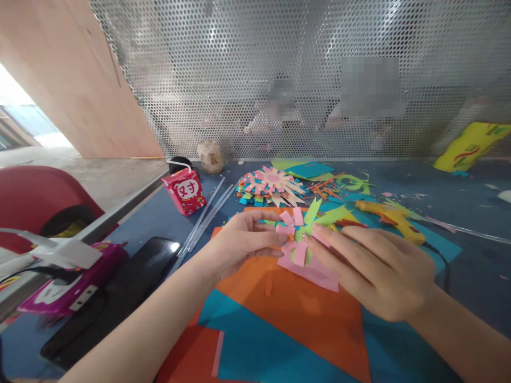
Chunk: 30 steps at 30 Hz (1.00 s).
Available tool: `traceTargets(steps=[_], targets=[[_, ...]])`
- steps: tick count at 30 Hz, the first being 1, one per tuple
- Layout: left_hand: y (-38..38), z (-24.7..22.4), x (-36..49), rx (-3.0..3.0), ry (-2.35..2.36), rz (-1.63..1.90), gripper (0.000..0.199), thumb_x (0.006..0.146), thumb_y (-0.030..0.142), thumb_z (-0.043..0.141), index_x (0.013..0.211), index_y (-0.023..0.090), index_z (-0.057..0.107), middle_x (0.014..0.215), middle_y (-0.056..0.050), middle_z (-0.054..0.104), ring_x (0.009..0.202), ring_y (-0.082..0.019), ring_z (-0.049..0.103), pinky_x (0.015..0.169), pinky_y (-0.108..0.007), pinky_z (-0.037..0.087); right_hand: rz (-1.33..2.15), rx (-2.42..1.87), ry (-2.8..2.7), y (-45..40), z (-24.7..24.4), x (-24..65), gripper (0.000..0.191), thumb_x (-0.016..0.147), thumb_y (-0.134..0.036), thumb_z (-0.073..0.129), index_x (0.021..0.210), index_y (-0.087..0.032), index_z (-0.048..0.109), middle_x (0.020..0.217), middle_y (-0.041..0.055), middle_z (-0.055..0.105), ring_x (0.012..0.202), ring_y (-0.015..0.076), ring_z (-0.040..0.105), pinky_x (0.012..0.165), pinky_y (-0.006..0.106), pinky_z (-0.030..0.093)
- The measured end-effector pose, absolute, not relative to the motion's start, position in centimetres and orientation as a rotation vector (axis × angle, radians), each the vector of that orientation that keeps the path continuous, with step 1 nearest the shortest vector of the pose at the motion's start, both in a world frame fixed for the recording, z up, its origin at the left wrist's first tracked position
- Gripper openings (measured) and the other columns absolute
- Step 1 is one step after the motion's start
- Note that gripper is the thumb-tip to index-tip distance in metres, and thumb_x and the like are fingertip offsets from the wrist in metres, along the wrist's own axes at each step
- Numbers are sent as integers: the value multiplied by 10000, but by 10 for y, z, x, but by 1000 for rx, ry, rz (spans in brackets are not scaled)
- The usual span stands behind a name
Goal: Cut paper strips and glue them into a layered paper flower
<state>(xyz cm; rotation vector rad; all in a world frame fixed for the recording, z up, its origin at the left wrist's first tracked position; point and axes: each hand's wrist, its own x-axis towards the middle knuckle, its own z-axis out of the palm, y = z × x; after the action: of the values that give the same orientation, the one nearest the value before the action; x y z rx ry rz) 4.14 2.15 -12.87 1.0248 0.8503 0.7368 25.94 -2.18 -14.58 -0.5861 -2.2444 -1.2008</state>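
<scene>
A green and pink paper flower (300, 253) with looped strips is held between my two hands. My left hand (250, 235) pinches its left edge, thumb and fingers on the pink loops. From the right, my right hand (375, 266) presses its fingertips on the flower's centre and right side. Two green pointed tails stick up from its far side. Under the hands lie orange paper (319, 319), a pink paper piece (313, 274) and blue paper (255, 340). Just beyond my right hand rests a yellow glue gun (393, 219).
Finished-looking paper rosettes (271, 183) are piled at the back, beside coloured scraps (327, 186). Clear glue sticks (207, 215), a red drink carton (184, 190) and a black phone-like slab (115, 298) lie left. A perforated metal screen (247, 80) borders the table's far edge.
</scene>
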Motion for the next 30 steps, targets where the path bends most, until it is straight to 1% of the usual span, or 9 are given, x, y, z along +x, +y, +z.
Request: traceTargets(steps=[10, 13, 15, 17, 20, 23, 24, 27, 30], targets=[[21, -127, 42, 1086, 871, 732, 410, 627, 189, 739, 994, 140, 562, 757, -34, 660, 675, -136, 621, 692, -326, 508, -1204, -573, -2243, -22, -149, 259, 235, 854, -213, 509, 1038, -197, 655, 1048, 64, 686, 914, 231, 602, 659, 358, 496], [20, -127, 44, 1119, 894, 736, 432, 629, 206, 740, 1014, 137, 555, 714, -18, 643, 648, -131, 609, 670, -314, 502, -1255, -576, -2234, -22, -153, 259, 246, 864, -204, 483, 1036, -218, 658, 1075, 49, 677, 899, 229, 602, 656, 368, 499], [20, -127, 45, 1141, 918, 742, 452, 628, 200, 740, 1030, 134, 545, 677, -3, 627, 620, -123, 597, 649, -298, 496, -1265, -575, -2229, -22, -154, 258, 250, 861, -194, 485, 1040, -206, 658, 1083, 54, 674, 895, 234, 604, 665, 375, 494], [21, -127, 44, 1152, 928, 743, 447, 639, 203, 727, 1040, 141, 539, 695, -5, 627, 641, -130, 602, 664, -308, 499, -1257, -568, -2234, -21, -151, 257, 252, 855, -178, 491, 1046, -173, 656, 1059, 62, 683, 864, 236, 615, 667, 374, 488], [26, -129, 41, 1154, 950, 746, 373, 727, 335, 630, 1041, 152, 549, 769, -42, 647, 697, -171, 633, 675, -334, 493, -1259, -623, -2241, -17, -144, 254, 214, 841, -131, 515, 990, -153, 668, 957, 52, 715, 784, 206, 634, 621, 335, 476], [33, -134, 39, 1174, 1027, 792, 394, 776, 459, 524, 1008, 142, 556, 722, -51, 646, 644, -183, 641, 618, -314, 475, -1289, -769, -2241, -11, -139, 254, 173, 826, -80, 540, 898, -160, 676, 872, 33, 725, 720, 159, 633, 559, 288, 449], [35, -136, 39, 1184, 1054, 814, 377, 776, 453, 531, 986, 141, 553, 705, -46, 643, 627, -176, 638, 611, -308, 474, -1291, -804, -2244, -9, -139, 254, 175, 827, -71, 537, 890, -158, 675, 862, 31, 724, 712, 150, 631, 549, 279, 441], [40, -142, 38, 1291, 1119, 880, 268, 748, 332, 603, 936, 158, 524, 708, -33, 651, 637, -161, 635, 623, -303, 489, -1259, -880, -2249, -3, -142, 256, 199, 839, -57, 505, 906, -144, 671, 842, 39, 719, 716, 147, 625, 538, 270, 427], [43, -145, 34, 1510, 1186, 938, 237, 714, 244, 630, 906, 174, 508, 682, -27, 665, 645, -167, 638, 616, -293, 487, -1172, -987, -2282, 1, -149, 258, 219, 848, -64, 473, 894, -135, 675, 828, 60, 712, 717, 159, 626, 514, 268, 416]])
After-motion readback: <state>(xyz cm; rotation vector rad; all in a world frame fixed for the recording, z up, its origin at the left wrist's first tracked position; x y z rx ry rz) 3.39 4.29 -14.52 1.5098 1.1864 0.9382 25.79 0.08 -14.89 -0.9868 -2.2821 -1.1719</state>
